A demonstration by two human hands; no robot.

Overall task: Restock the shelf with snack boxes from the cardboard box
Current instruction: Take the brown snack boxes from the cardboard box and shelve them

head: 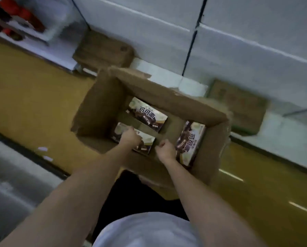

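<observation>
Left hand (130, 138) fingers curl down over the near-left snack box (145, 145), gripping its top edge as far as motion blur lets me tell. Right hand (166, 148) fingers are curled into a loose fist, thumb side up; it sits in the gap between the near-left box and the right snack box (190, 142). Whether it pinches anything I cannot tell; nothing visible in it.

Both bare forearms reach down into the open cardboard box (99, 107), which stands on the yellow floor (24, 97), flaps up, edges torn.

Three snack boxes inside, all white-and-brown with chocolate pie print and Chinese lettering. Far snack box (147, 113) lies flat toward the back wall of the carton, apart from the near-left one by a strip of bare cardboard bottom. Right one lies lengthwise along the right wall, tilted slightly.

White shelf unit (238, 41) runs along behind the carton, black upright (192, 43) dividing it. Two flattened or low brown cartons on the shelf base: one at left (103, 49), one at right (238, 107). Red packages (15, 13) blurred on the shelf at top left. Person's white shirt (145, 230) and dark trousers (131, 195) at the bottom.
</observation>
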